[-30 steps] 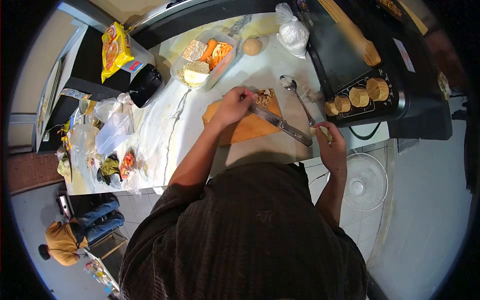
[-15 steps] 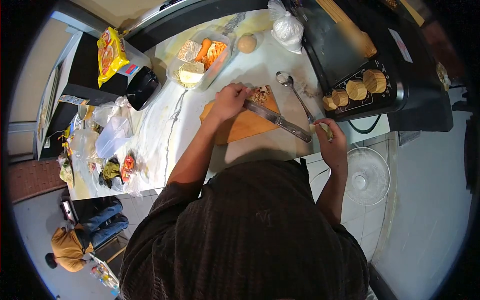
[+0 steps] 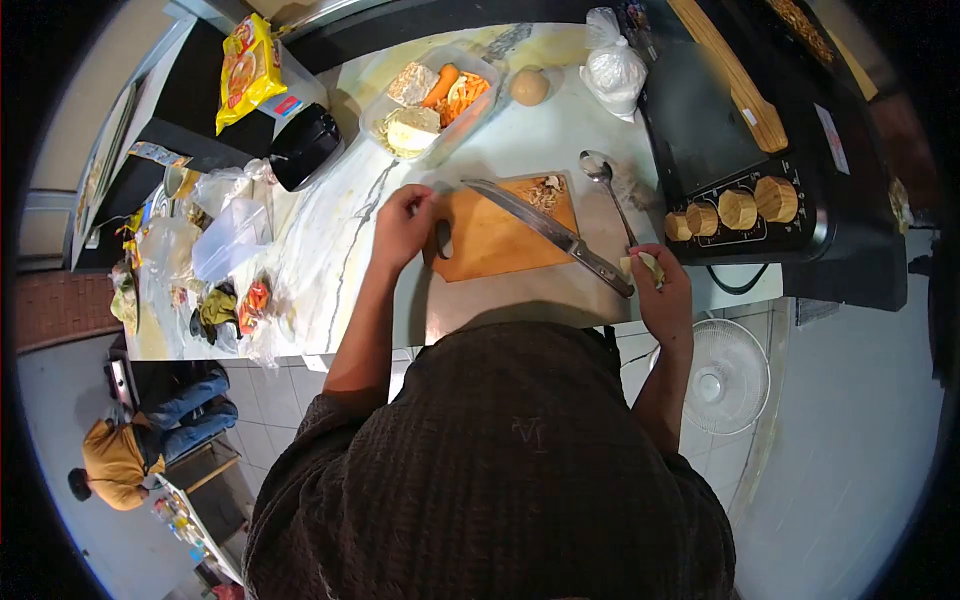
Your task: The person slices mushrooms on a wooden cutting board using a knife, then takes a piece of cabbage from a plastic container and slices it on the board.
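Note:
My left hand [image 3: 403, 228] is closed with its fingertips pinched together, above the left end of the wooden cutting board [image 3: 490, 238]. Whether anything tiny sits in that pinch cannot be made out. A large kitchen knife [image 3: 545, 228] lies diagonally across the board, its handle pointing toward my right hand [image 3: 663, 295]. Brownish chopped bits [image 3: 546, 193] rest at the board's far right corner. My right hand grips a small pale, greenish piece [image 3: 651, 267] beside the knife handle. Just beyond it lies a metal spoon [image 3: 606, 183], its handle reaching close to my fingers.
A clear container [image 3: 458, 140] holds carrot, cabbage and a pale block. Near it are a round brown item [image 3: 529, 87] and a bag of white powder [image 3: 613, 75]. A black stove [image 3: 750, 205] stands right, plastic bags [image 3: 215, 190] left. Another person [image 3: 120, 465] sits lower left.
My left hand has moved left, away from the knife blade and the chopped bits, to the board's left end. My right hand still holds the pale piece. The whole view has shifted slightly.

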A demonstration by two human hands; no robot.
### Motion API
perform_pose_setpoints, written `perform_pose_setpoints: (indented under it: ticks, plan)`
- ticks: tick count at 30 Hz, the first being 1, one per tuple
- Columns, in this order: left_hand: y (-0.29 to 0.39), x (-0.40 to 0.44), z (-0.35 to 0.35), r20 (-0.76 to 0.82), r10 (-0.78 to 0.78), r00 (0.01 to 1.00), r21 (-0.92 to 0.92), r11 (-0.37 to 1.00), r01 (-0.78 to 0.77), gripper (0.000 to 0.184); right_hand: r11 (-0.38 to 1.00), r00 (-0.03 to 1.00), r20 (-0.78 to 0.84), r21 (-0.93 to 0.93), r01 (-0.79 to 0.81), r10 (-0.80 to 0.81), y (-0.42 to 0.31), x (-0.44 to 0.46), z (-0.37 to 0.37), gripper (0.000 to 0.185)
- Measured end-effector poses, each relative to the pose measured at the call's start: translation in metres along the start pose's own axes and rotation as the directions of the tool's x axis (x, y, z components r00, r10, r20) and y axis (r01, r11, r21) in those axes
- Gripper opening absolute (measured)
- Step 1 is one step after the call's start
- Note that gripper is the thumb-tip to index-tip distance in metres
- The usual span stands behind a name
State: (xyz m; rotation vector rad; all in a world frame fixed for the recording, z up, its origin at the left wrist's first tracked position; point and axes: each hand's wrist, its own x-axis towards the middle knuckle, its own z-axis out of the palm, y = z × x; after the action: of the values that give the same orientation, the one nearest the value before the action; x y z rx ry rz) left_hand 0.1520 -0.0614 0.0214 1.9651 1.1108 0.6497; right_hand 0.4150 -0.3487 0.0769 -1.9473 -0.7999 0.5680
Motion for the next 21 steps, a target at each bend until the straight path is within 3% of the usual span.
perform_pose_setpoints:
  ticks: [3, 5, 7, 10, 13, 17, 19, 20, 21]
  plan:
    - [-0.038, 0.001, -0.018, -0.127, -0.137, 0.982, 0.162, 0.974, 0.157, 0.019, 1.000, 1.000, 0.023, -0.007, -0.004, 0.004, -0.003, 0.003, 0.003, 0.019]
    - [-0.036, 0.000, -0.029, -0.121, -0.200, 0.972, 0.203, 0.954, 0.221, 0.018, 1.000, 0.999, 0.034, -0.001, -0.014, 0.014, -0.004, 0.005, 0.004, 0.019]
    - [-0.039, -0.001, -0.033, -0.060, -0.050, 0.997, 0.324, 0.944, 0.067, 0.022, 1.000, 0.999, 0.045, -0.021, -0.001, 0.002, -0.004, 0.006, 0.004, 0.019]
    - [-0.040, 0.001, -0.030, -0.004, -0.003, 1.000, 0.338, 0.941, 0.004, 0.021, 1.000, 0.999, 0.052, -0.014, -0.003, 0.003, -0.008, 0.006, 0.003, 0.020]
    - [-0.040, 0.003, -0.023, -0.036, -0.075, 0.997, 0.346, 0.935, 0.082, 0.020, 0.999, 0.999, 0.031, -0.040, -0.012, 0.013, -0.010, 0.004, 0.002, 0.019]
    - [-0.037, 0.006, -0.024, -0.001, -0.072, 0.997, 0.447, 0.892, 0.064, 0.021, 1.000, 1.000, 0.019, -0.019, -0.022, 0.023, -0.006, 0.002, -0.003, 0.018]
    - [-0.035, 0.007, -0.024, -0.017, 0.028, 0.999, 0.498, 0.867, -0.016, 0.019, 1.000, 1.000, -0.014, 0.010, 0.027, -0.027, -0.003, 0.000, -0.004, 0.017]
    - [-0.030, 0.009, -0.024, -0.010, 0.032, 0.999, 0.500, 0.866, -0.023, 0.019, 1.000, 1.000, -0.021, 0.012, 0.023, -0.022, -0.004, -0.001, -0.004, 0.017]
    - [-0.025, 0.012, -0.024, 0.017, 0.023, 1.000, 0.321, 0.947, -0.027, 0.018, 1.000, 1.000, -0.024, -0.002, 0.016, -0.016, -0.005, -0.002, -0.006, 0.017]
